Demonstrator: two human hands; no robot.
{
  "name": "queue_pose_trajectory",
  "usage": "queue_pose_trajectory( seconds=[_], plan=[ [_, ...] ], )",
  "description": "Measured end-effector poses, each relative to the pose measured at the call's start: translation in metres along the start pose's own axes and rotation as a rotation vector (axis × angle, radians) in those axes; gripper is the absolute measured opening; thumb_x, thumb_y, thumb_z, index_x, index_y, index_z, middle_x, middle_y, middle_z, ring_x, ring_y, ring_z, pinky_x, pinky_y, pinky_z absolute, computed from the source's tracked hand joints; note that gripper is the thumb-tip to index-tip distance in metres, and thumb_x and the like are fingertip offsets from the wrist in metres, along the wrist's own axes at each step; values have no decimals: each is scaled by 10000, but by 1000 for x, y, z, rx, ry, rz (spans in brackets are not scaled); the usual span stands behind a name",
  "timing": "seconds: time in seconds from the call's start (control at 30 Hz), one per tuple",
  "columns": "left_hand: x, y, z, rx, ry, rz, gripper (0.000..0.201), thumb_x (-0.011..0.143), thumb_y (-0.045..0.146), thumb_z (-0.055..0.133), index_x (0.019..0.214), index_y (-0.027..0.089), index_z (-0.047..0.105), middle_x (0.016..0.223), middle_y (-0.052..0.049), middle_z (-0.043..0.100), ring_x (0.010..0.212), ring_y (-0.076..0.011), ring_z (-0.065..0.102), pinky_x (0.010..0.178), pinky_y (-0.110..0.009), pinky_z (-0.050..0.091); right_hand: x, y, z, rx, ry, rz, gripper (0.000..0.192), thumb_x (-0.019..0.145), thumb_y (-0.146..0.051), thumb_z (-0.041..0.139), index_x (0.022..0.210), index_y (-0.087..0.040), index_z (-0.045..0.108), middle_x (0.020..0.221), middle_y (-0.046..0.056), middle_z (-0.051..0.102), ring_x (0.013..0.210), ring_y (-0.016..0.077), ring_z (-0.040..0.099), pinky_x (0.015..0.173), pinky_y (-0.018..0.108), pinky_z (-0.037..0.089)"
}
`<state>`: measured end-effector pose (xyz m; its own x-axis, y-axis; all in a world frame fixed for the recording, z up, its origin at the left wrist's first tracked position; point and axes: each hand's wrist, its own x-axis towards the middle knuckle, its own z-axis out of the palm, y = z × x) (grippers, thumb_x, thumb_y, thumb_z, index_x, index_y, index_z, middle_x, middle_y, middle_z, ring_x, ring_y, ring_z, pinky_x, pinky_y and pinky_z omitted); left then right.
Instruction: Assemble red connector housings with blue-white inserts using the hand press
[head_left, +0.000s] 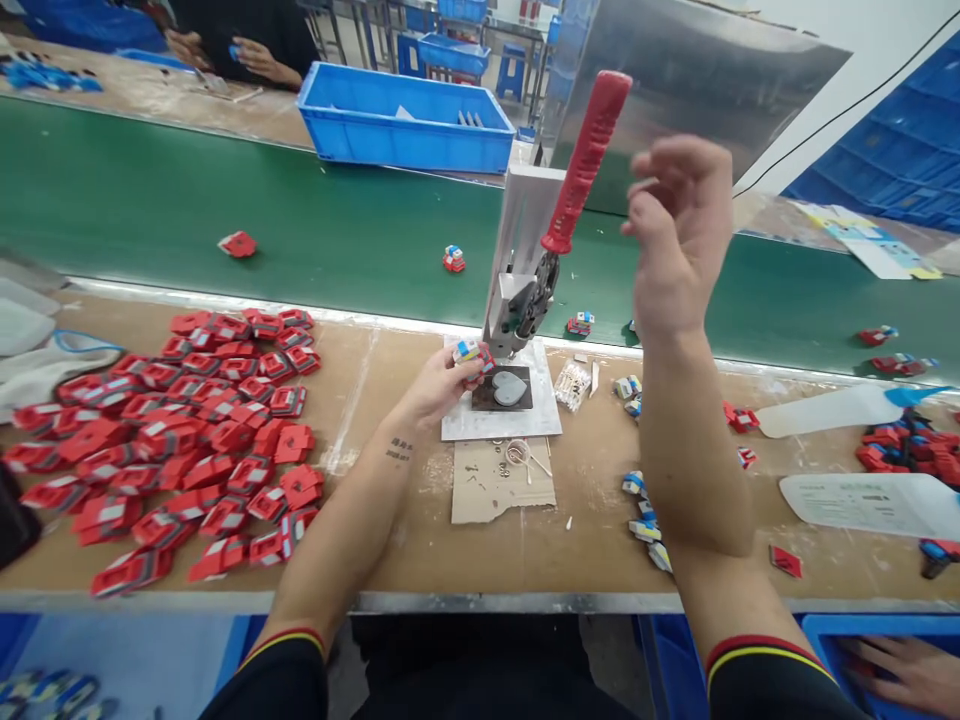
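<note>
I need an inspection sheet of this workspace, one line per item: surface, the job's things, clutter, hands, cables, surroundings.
Surface: worn wooden bench, dusty; green conveyor belt behind it.
Job's things: hand press with its red lever raised; small red, white and blue part beside the heart-shaped die.
Clutter: pile of red parts at the left; cardboard scrap with small metal bits; loose parts by the right forearm; paper sheets at the right.
Hands: left hand holds the small part at the press base; right hand open, in the air beside the lever, not touching it.
Cables: one dark cable on the far wall.
Surroundings: blue crate beyond the belt; another person's hands at top left and bottom right.
</note>
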<state>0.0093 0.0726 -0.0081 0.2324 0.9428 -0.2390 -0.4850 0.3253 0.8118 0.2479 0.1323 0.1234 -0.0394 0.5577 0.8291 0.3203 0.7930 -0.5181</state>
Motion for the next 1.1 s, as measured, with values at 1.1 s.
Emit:
queue_pose_trajectory(
  seconds=[1.1],
  plan=[
    [4, -46, 4, 6, 85, 362, 583, 570, 494, 1018, 745, 193, 550, 713, 42, 662, 636, -79, 624, 605, -207, 511, -173, -30, 76, -7, -48, 559, 172, 912, -341, 703, 1052, -250, 660, 1035, 50, 700, 891, 190, 706, 781, 350, 646]
  ],
)
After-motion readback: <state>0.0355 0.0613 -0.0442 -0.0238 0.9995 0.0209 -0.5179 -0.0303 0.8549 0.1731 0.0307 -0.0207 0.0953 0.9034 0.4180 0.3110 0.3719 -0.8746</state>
